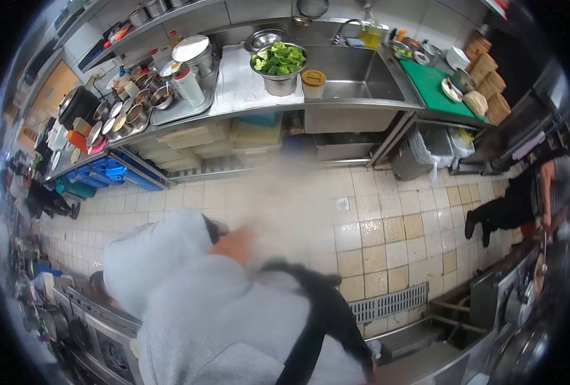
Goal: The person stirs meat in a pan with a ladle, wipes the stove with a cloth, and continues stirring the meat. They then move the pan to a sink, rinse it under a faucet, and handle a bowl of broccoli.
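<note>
A blurred bare hand (240, 242), which looks like my left hand, reaches out of a grey sleeve (211, 282) over the tiled floor. Motion smears its fingers, so whether it is open or closed, or holds anything, does not show. A pale blurred patch lies around and ahead of it. My right hand cannot be made out. Across the aisle, green leafy vegetables (281, 58) fill a metal bowl (280, 83) on the counter. The bowl stands on a white cloth (234, 83) beside a yellow-lidded tub (314, 78).
A sink (362, 80) and green cutting board (435, 86) lie along the counter. Bins (413, 157) stand below. Metal pots (137, 115) crowd the left. One person (535, 192) is at right, others (41, 192) far left. Cooking equipment (105, 346) lies behind; a drain grate (391, 303) crosses the floor.
</note>
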{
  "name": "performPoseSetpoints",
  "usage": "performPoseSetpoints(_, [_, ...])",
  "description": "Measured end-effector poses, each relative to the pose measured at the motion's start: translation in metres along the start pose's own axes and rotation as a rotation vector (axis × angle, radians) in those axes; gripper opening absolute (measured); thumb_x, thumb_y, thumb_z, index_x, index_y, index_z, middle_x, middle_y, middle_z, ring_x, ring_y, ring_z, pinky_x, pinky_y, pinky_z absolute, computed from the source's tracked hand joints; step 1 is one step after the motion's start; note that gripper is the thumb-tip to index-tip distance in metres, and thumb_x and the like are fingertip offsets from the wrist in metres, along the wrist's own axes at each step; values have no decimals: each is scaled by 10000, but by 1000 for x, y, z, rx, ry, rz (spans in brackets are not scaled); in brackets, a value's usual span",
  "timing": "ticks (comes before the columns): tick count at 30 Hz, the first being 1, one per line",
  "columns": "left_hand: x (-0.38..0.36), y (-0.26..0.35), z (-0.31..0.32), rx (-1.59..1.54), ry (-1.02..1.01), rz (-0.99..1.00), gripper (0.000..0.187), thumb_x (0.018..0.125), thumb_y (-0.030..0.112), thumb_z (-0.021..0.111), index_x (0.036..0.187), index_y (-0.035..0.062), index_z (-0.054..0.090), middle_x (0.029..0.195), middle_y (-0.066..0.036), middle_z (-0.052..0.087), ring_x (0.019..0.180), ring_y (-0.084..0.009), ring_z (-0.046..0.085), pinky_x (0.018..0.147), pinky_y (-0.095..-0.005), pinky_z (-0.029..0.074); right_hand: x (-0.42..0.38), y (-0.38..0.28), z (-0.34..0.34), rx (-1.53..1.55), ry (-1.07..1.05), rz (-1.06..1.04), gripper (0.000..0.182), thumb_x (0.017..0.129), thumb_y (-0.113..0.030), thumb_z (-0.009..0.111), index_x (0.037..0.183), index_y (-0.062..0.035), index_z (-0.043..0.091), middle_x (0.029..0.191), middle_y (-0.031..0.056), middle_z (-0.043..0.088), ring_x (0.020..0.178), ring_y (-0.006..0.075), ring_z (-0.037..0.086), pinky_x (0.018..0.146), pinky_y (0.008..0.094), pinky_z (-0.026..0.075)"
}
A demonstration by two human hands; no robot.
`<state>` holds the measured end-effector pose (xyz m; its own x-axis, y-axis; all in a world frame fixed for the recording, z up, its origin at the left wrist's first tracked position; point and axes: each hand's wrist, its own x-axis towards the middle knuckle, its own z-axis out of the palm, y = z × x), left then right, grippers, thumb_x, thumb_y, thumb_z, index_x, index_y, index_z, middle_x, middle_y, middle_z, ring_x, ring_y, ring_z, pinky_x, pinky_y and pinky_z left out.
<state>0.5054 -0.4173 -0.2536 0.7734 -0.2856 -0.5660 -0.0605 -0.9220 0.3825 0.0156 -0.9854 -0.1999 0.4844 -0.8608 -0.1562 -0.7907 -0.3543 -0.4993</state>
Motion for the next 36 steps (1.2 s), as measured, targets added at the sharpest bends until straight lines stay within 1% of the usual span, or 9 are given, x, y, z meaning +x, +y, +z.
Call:
performPoseSetpoints(6, [-10, -11, -7, -35, -34, -160, 379, 805, 362, 539, 950, 26, 637, 1036, -189, 596, 987, -339, 548, 858, -398, 435, 103, -13, 63, -122, -355, -31, 242, 792, -263, 575, 849, -33, 619, 834, 138, 614, 792, 286, 593, 687, 389, 483])
performPoseSetpoints(8, [-11, -30, -9, 314, 210, 225, 300, 810, 271, 571, 1012, 53, 614, 1013, -153, 613, 981, -291, 563, 788, -376, 476, 145, -11, 81, -161, -483, -52, 228, 797, -254, 575, 846, -37, 621, 813, 133, 609, 771, 281, 588, 674, 385, 479])
performPoseSetpoints(10, [-11, -12, -38, -454, 290, -313, 286, 816, 222, 588, 1070, 91, 583, 965, -91, 628, 879, -226, 601, 660, -353, 500, 194, -4, 102, -201, -599, -122, 213, 802, -245, 575, 844, -41, 623, 792, 127, 604, 749, 276, 584, 661, 380, 476])
performPoseSetpoints(14, [10, -24, -92, -669, 586, -351, 292, 835, 273, 573, 1074, 105, 576, 913, -12, 616, 660, -143, 600, 526, -259, 447, 328, 26, 160, -489, -573, -1129, 186, 812, -226, 576, 838, -49, 626, 750, 115, 595, 706, 266, 575, 635, 372, 469])
performPoseSetpoints(16, [8, -15, -142, -872, 761, -250, 335, 835, 274, 584, 1101, 72, 558, 917, -29, 617, 675, -125, 590, 524, -231, 438, 358, -169, 102, -584, -759, -445, 191, 844, -173, 508, 952, -40, 591, 762, 99, 560, 535, 230, 526, 487, 361, 445])
performPoseSetpoints(18, [-18, 42, -226, -1151, 912, -202, 389, 834, 270, 599, 1139, 39, 532, 926, -42, 614, 687, -118, 582, 541, -236, 444, 356, -297, 79, 422, -600, 267, 191, 825, -229, 573, 968, -108, 540, 713, 1, 514, 593, 183, 522, 488, 351, 430])
performPoseSetpoints(24, [-17, 73, -426, -983, 1194, 20, 434, 851, 292, 594, 1177, 13, 529, 958, -51, 620, 816, -119, 587, 716, -253, 452, 376, -464, 107, 415, -543, 57, 296, 851, -193, 537, 1116, -62, 525, 883, 41, 570, 714, 179, 555, 548, 334, 448])
performPoseSetpoints(28, [28, 55, -536, -792, 1178, 60, 373, 864, 258, 560, 1155, 25, 552, 1003, -68, 630, 872, -133, 585, 760, -265, 452, 347, -471, 138, 361, -674, 146, 263, 865, -181, 522, 1099, -62, 528, 873, 46, 572, 706, 189, 554, 544, 344, 452])
performPoseSetpoints(36, [231, -66, -649, -94, 1098, -192, 341, 805, 328, 577, 1034, 83, 638, 1019, -138, 630, 940, -281, 600, 824, -357, 457, 300, -245, 194, 494, -639, 485, 344, 876, -295, 509, 1115, -60, 584, 939, 138, 629, 773, 315, 602, 667, 396, 480])
